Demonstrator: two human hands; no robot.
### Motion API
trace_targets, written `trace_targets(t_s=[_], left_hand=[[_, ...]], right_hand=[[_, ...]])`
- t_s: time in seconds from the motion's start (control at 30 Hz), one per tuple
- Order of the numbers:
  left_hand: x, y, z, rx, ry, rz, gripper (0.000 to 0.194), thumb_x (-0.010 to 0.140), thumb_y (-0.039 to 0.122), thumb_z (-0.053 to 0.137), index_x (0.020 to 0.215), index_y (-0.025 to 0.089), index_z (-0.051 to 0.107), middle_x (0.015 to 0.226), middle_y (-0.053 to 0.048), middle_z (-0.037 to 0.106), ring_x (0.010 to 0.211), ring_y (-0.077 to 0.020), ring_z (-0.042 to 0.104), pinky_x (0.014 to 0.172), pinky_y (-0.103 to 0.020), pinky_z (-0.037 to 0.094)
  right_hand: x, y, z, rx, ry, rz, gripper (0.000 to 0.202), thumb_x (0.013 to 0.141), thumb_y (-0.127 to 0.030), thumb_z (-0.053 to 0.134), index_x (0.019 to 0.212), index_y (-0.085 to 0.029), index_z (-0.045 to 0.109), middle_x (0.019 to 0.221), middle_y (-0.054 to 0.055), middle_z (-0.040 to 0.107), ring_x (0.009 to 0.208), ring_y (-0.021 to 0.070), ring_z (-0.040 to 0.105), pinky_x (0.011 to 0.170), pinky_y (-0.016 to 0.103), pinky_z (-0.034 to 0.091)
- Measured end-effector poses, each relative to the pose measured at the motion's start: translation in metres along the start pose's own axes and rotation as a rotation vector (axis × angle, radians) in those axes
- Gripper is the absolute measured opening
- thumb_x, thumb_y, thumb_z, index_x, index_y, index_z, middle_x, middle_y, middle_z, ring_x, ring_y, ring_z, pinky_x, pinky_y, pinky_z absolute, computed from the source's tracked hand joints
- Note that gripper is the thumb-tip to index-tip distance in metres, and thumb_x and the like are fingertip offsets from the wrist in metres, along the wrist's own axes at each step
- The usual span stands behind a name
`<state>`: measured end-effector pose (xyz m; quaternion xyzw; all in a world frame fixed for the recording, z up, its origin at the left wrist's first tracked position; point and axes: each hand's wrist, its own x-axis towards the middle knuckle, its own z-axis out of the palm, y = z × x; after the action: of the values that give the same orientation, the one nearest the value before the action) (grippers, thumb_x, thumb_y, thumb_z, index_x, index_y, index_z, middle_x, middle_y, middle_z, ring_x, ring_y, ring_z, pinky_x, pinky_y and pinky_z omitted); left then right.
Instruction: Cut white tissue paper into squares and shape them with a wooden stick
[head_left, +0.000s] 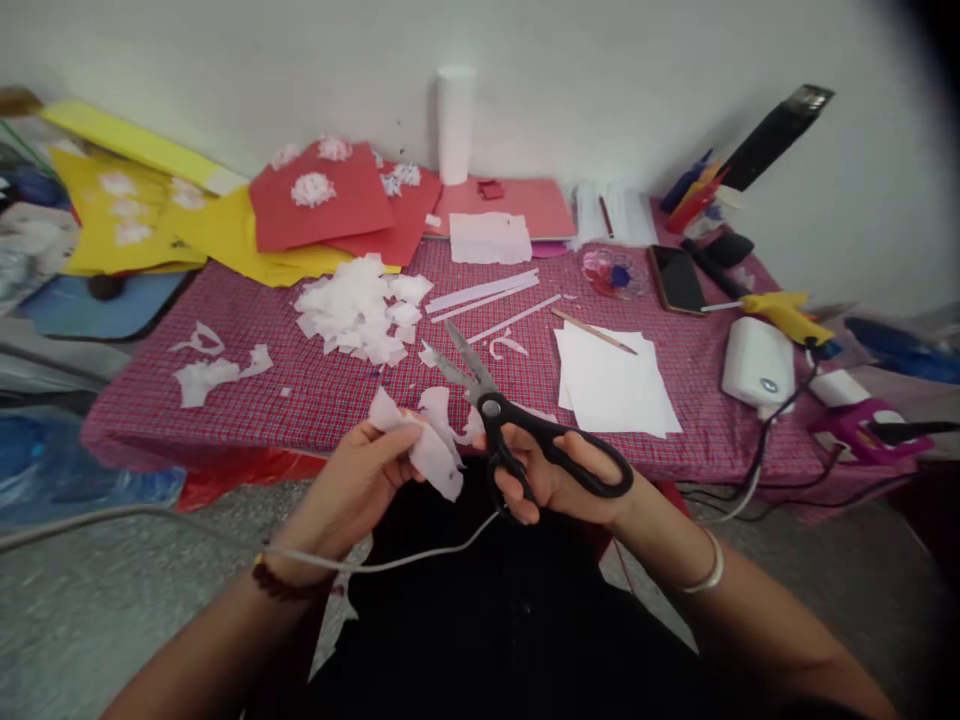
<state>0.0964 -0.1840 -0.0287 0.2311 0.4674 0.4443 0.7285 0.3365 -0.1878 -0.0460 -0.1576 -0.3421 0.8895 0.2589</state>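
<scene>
Right now I am holding both forearms out over my lap, wrists meeting just below the near edge of the table. My left hand is pinching a piece of white paper between thumb and curled fingers, closed tight on it. My right hand is gripping the black-handled scissors, fingers threaded through the loops, and the blades are standing open, pointing up and away to the left. The paper is looking crumpled and folded, thin, with ragged cut edges, and it is hanging just beside the scissors' pivot, in front of the checked cloth.
</scene>
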Motion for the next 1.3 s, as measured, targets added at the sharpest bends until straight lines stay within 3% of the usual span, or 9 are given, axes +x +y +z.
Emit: trace_targets(t_s=[0.13, 0.27, 0.43, 0.53, 0.67, 0.83, 1.0, 1.3], left_hand=[[0.026, 0.044, 0.001, 0.19, 0.028, 0.169, 0.014, 0.066, 0.02, 0.079, 0.076, 0.013, 0.071, 0.071, -0.001, 0.068, 0.06, -0.01, 0.058, 0.058, -0.022, 0.047], [0.05, 0.068, 0.004, 0.274, 0.041, 0.283, 0.011, 0.066, 0.02, 0.079, 0.073, 0.013, 0.072, 0.078, -0.004, 0.072, 0.075, -0.0127, 0.063, 0.074, -0.023, 0.05], [0.057, 0.091, 0.006, 0.398, -0.153, 0.201, 0.016, 0.069, 0.023, 0.078, 0.076, 0.012, 0.069, 0.072, -0.004, 0.07, 0.069, -0.0137, 0.064, 0.072, -0.027, 0.053], [0.054, 0.106, 0.006, 0.482, -0.204, 0.189, 0.025, 0.07, 0.021, 0.079, 0.092, 0.014, 0.068, 0.066, 0.0, 0.066, 0.06, -0.0112, 0.062, 0.062, -0.023, 0.051], [0.052, 0.124, 0.006, 0.616, -0.252, 0.196, 0.04, 0.072, 0.024, 0.079, 0.109, 0.016, 0.066, 0.074, -0.001, 0.068, 0.062, -0.0114, 0.063, 0.061, -0.023, 0.052], [0.055, 0.138, 0.006, 0.746, -0.343, 0.138, 0.038, 0.072, 0.023, 0.078, 0.107, 0.015, 0.067, 0.08, -0.003, 0.069, 0.066, -0.011, 0.062, 0.062, -0.022, 0.052], [0.065, 0.145, 0.0, 0.782, -0.421, 0.093, 0.034, 0.074, 0.02, 0.076, 0.106, 0.014, 0.067, 0.08, -0.004, 0.069, 0.065, -0.0106, 0.063, 0.062, -0.022, 0.052], [0.076, 0.15, -0.004, 0.775, -0.468, 0.099, 0.057, 0.072, 0.016, 0.078, 0.126, 0.017, 0.059, 0.08, -0.004, 0.071, 0.066, -0.0123, 0.065, 0.064, -0.022, 0.053]], right_hand=[[-0.005, 0.0, -0.004, -0.023, 0.048, -0.069, 0.067, 0.078, -0.073, 0.058, 0.12, -0.021, 0.051, 0.083, 0.001, 0.058, 0.066, 0.0126, 0.053, 0.063, 0.028, 0.039], [-0.01, -0.004, -0.008, -0.207, 0.072, -0.145, 0.061, 0.084, -0.068, 0.056, 0.12, -0.019, 0.051, 0.087, 0.003, 0.059, 0.068, 0.0117, 0.052, 0.062, 0.026, 0.037], [-0.012, -0.033, -0.006, -0.501, 0.108, -0.139, 0.058, 0.087, -0.064, 0.056, 0.117, -0.015, 0.052, 0.089, 0.003, 0.056, 0.067, 0.0099, 0.052, 0.058, 0.023, 0.036], [-0.007, -0.053, -0.004, -0.63, 0.126, -0.089, 0.056, 0.087, -0.064, 0.055, 0.114, -0.014, 0.052, 0.085, 0.002, 0.054, 0.066, 0.0088, 0.049, 0.057, 0.022, 0.037], [0.01, -0.072, 0.0, -0.669, 0.128, 0.008, 0.054, 0.084, -0.064, 0.06, 0.105, -0.015, 0.052, 0.078, -0.002, 0.05, 0.063, 0.0079, 0.047, 0.055, 0.021, 0.038], [0.034, -0.085, 0.004, -0.695, 0.109, 0.074, 0.059, 0.079, -0.066, 0.064, 0.105, -0.015, 0.05, 0.071, -0.004, 0.047, 0.058, 0.0064, 0.043, 0.048, 0.019, 0.034], [0.054, -0.086, -0.002, -0.741, 0.082, 0.029, 0.057, 0.08, -0.065, 0.065, 0.102, -0.014, 0.052, 0.07, -0.004, 0.049, 0.055, 0.0059, 0.045, 0.047, 0.019, 0.036], [0.069, -0.083, -0.005, -0.619, 0.094, 0.012, 0.049, 0.083, -0.059, 0.065, 0.099, -0.014, 0.054, 0.067, -0.003, 0.056, 0.049, 0.0053, 0.048, 0.044, 0.02, 0.037]])
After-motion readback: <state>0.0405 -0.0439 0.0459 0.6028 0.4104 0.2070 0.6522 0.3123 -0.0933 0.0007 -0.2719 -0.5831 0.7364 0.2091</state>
